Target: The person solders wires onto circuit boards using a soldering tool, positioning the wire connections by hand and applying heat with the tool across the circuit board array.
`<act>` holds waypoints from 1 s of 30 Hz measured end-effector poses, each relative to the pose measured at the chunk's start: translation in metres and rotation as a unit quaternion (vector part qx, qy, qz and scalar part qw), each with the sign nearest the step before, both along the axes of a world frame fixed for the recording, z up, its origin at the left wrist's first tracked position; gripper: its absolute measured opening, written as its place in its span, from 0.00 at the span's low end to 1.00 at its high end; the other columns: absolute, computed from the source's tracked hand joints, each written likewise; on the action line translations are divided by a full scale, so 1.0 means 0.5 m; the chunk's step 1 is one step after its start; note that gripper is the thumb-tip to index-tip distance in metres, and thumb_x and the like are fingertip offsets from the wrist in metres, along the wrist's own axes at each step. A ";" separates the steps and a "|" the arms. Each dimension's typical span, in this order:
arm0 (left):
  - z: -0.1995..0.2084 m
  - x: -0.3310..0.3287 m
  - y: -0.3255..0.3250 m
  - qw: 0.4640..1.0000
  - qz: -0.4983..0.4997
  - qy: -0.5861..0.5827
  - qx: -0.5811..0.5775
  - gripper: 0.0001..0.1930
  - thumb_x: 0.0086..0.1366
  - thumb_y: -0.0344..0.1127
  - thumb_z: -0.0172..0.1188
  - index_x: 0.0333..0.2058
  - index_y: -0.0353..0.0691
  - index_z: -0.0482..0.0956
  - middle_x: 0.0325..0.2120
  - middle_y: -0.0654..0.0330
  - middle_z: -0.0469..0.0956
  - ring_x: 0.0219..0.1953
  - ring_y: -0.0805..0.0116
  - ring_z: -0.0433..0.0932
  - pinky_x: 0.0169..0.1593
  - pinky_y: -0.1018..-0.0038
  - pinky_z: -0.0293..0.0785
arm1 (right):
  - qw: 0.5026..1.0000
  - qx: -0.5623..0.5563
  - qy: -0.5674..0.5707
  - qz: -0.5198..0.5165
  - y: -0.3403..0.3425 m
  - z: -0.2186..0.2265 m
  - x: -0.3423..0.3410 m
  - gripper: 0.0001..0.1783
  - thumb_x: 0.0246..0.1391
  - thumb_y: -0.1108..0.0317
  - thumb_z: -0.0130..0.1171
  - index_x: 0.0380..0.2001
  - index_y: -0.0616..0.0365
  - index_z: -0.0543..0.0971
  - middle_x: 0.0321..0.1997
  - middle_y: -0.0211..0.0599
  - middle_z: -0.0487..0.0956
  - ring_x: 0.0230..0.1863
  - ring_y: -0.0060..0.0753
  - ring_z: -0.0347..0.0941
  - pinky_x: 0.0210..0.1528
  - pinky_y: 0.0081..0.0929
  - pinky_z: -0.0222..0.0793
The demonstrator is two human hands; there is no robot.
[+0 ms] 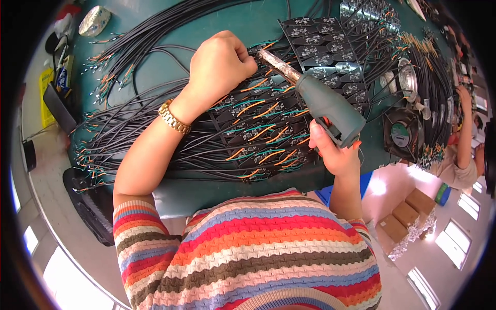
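Observation:
My right hand (337, 151) is wrapped round the handle of a dark grey-green soldering gun (330, 103). Its stained metal barrel points up and left, with the tip close to the fingers of my left hand (219, 59). That hand is closed over the top edge of a panel of black circuit boards (243, 114); what its fingertips pinch is hidden. Short orange and green wire ends stand out from these boards. Black cables (150, 135) run from them to the left, under my left forearm.
A second panel of black boards (323, 44) lies behind the gun. Cable bundles (175, 18) cross the green tabletop (137, 31) at the back, and more hang at right. A small fan (402, 135) stands right of my right hand. Another person's arm (465, 129) is at far right.

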State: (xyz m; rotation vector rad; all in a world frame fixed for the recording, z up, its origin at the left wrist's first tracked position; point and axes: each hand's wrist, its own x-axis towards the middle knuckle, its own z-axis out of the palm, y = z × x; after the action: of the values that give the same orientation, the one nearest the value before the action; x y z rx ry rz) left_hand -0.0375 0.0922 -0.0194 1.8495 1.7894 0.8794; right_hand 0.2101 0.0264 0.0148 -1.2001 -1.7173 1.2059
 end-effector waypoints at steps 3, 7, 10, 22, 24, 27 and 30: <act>0.001 0.001 -0.001 1.000 0.006 0.012 0.007 0.07 0.48 0.30 0.64 0.21 0.32 0.78 0.28 0.57 0.78 0.28 0.62 0.78 0.36 0.71 0.74 | 0.998 -0.022 0.058 -0.019 -0.014 -0.018 0.021 0.09 0.51 0.72 0.64 0.35 0.64 0.78 0.24 0.32 0.78 0.24 0.21 0.75 0.26 0.22 0.69; 0.001 -0.003 0.003 1.000 -0.003 0.003 -0.007 0.07 0.47 0.31 0.65 0.20 0.34 0.78 0.28 0.56 0.78 0.30 0.59 0.78 0.37 0.68 0.74 | 0.979 -0.046 0.193 -0.050 -0.034 -0.009 0.044 0.15 0.55 0.70 0.58 0.45 0.65 0.75 0.29 0.33 0.77 0.22 0.21 0.70 0.24 0.20 0.68; 0.003 -0.006 0.004 1.000 -0.007 -0.003 -0.008 0.07 0.47 0.32 0.65 0.20 0.36 0.79 0.28 0.56 0.78 0.30 0.57 0.79 0.36 0.66 0.75 | 0.984 -0.006 0.170 -0.056 -0.041 -0.008 0.068 0.22 0.59 0.58 0.54 0.48 0.67 0.69 0.24 0.36 0.71 0.21 0.25 0.69 0.22 0.20 0.66; 0.044 0.061 0.089 0.988 -0.063 0.066 0.127 0.12 0.53 0.39 0.65 0.23 0.36 0.77 0.30 0.52 0.77 0.34 0.53 0.79 0.39 0.62 0.75 | 0.966 0.073 0.209 -0.133 -0.140 -0.029 0.168 0.22 0.60 0.59 0.52 0.49 0.66 0.68 0.27 0.37 0.71 0.24 0.26 0.68 0.27 0.23 0.67; 0.049 0.097 0.141 0.974 -0.068 0.069 0.205 0.15 0.53 0.42 0.67 0.23 0.35 0.76 0.32 0.51 0.78 0.34 0.51 0.79 0.40 0.61 0.75 | 0.952 0.071 0.239 -0.178 -0.165 -0.035 0.185 0.21 0.60 0.61 0.50 0.51 0.66 0.67 0.28 0.38 0.71 0.25 0.26 0.68 0.28 0.23 0.68; 0.058 0.117 0.213 0.964 -0.049 0.257 0.041 0.21 0.51 0.49 0.69 0.24 0.33 0.76 0.33 0.48 0.79 0.34 0.49 0.79 0.40 0.59 0.74 | 0.948 0.082 0.235 -0.197 -0.191 -0.022 0.200 0.21 0.61 0.62 0.49 0.51 0.65 0.66 0.29 0.38 0.71 0.26 0.26 0.68 0.28 0.23 0.68; 0.109 0.099 0.235 0.962 -0.223 0.140 -0.067 0.25 0.47 0.50 0.71 0.28 0.29 0.79 0.21 0.49 0.77 0.30 0.56 0.78 0.40 0.61 0.74 | 0.943 0.111 0.220 -0.221 -0.218 -0.025 0.214 0.21 0.61 0.62 0.49 0.51 0.65 0.66 0.29 0.38 0.70 0.25 0.26 0.67 0.27 0.23 0.68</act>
State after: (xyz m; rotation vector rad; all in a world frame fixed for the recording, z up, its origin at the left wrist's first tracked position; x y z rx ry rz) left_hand 0.0119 0.2097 0.0352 2.2428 1.4383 0.3339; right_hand 0.3169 -0.0827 0.0023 -1.0124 -1.1380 0.8909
